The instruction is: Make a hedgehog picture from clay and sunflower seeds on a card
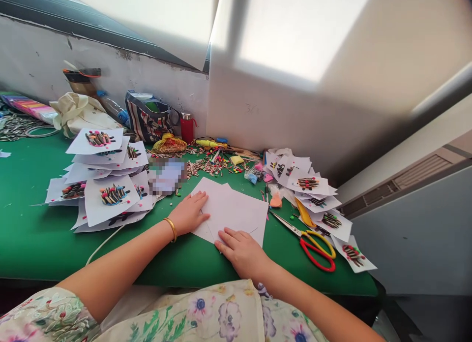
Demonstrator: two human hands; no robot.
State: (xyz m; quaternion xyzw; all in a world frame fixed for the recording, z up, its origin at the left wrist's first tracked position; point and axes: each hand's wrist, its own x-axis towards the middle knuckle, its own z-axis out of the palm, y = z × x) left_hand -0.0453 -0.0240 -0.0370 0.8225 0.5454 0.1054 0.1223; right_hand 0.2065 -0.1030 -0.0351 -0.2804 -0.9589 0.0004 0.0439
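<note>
Clock positions are referring to the white sheets (232, 206), with 12 o'clock pointing straight ahead. The sheets are lying overlapped on the green table (165, 265) between the two hands. The left hand (189, 213) is resting on them at 9 o'clock, palm down; its fingers are extending close together, with the thumb standing apart. The right hand (241, 252) is resting at 6 o'clock, palm down, its fingers extending with narrow gaps.

Just past 12 o'clock, a white panel (228, 106) is bearing a faint marking (252, 108), reading "3/" (the character after the slash is proving illegible). At 10 o'clock, a pixelated item (167, 175) is lying on the table, any lettering being obscured. At 11 o'clock, a red bottle (187, 129) is standing upright.

At 4 o'clock, scissors (303, 233) are lying with their blades pointing toward the sheets. Decorated cards are forming a left stack (112, 197) between 9 and 10 o'clock and a right stack (313, 187) near 3 o'clock.
</note>
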